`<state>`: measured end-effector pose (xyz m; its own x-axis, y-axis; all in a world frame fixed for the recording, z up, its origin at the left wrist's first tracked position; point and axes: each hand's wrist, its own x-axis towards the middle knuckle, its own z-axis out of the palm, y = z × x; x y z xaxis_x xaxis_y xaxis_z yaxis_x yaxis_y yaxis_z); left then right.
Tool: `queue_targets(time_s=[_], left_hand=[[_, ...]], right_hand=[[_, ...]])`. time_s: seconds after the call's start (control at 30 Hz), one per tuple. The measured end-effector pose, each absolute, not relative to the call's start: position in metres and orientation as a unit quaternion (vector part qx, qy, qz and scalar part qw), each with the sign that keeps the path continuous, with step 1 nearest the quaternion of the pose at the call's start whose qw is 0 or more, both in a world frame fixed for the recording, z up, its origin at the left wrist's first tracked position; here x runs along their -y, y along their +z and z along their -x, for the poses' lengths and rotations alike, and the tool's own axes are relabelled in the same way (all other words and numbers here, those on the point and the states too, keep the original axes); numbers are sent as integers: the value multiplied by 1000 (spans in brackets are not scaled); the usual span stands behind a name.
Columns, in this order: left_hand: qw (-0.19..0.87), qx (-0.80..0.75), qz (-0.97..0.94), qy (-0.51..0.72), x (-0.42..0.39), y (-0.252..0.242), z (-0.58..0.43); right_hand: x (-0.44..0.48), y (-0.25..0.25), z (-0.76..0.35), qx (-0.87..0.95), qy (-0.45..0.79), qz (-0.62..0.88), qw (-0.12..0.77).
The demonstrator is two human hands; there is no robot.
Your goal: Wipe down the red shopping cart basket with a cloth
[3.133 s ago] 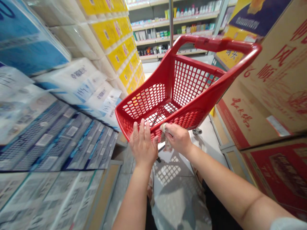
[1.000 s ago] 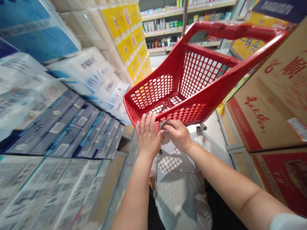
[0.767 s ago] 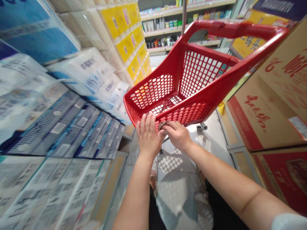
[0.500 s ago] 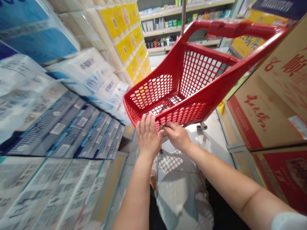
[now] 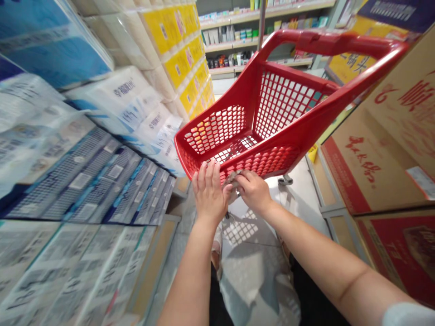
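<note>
Ahead of me stands a red shopping basket cart (image 5: 217, 108) with grid walls, nothing lying inside, and a long handle arching to the upper right. My left hand (image 5: 210, 192) lies over its near rim, fingers stretched out and fairly flat. Beside it, just outside the near wall, my right hand (image 5: 253, 192) is closed, thumb and fingers pinching a small greyish, crumpled-looking piece (image 5: 234, 179). What this piece is, I cannot make out. My left thumb is close to it and may touch it.
Stacked tissue packs (image 5: 84, 181) line the left side, with yellow-labelled paper packs (image 5: 171, 34) farther back. Cardboard cartons (image 5: 377, 167) stand at right. Shelves of small bottles and boxes (image 5: 234, 43) cross the back. A caster (image 5: 285, 180) shows under the basket; my feet are below.
My right hand has shifted slightly at the basket's near wall, and more of the greyish piece shows between the hands. My left hand and the basket have hardly moved.
</note>
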<state>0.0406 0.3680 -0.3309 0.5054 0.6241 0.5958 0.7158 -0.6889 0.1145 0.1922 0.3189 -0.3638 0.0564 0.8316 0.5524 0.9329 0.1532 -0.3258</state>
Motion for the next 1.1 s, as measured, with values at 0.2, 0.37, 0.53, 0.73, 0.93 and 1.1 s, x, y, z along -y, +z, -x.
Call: queue_targets(time_s=[0.2,0.37,0.53,0.73,0.93,1.1], left_hand=[[70,392,862,-313,-368,-331,-41],[74,397,861,-309,-367,-331,-41],[71,397,861,-309,-367,-331,-41],[67,405,859,-304,-366,-330,-43],[63,412,856,-304,-365,-328,-44],[71,413,856,-304,-364,-330,-44]], right_hand=[[-318,-364,-190,681,-47,626,377],[-318,-362,-190,677,-5,663,320],[-317,-357,-197,649,-46,603,461],[-319,-364,-197,679,-76,520,513],[-326,-377,-195,675,-156,574,436],[-326,-367,-206,679,-156,523,491]])
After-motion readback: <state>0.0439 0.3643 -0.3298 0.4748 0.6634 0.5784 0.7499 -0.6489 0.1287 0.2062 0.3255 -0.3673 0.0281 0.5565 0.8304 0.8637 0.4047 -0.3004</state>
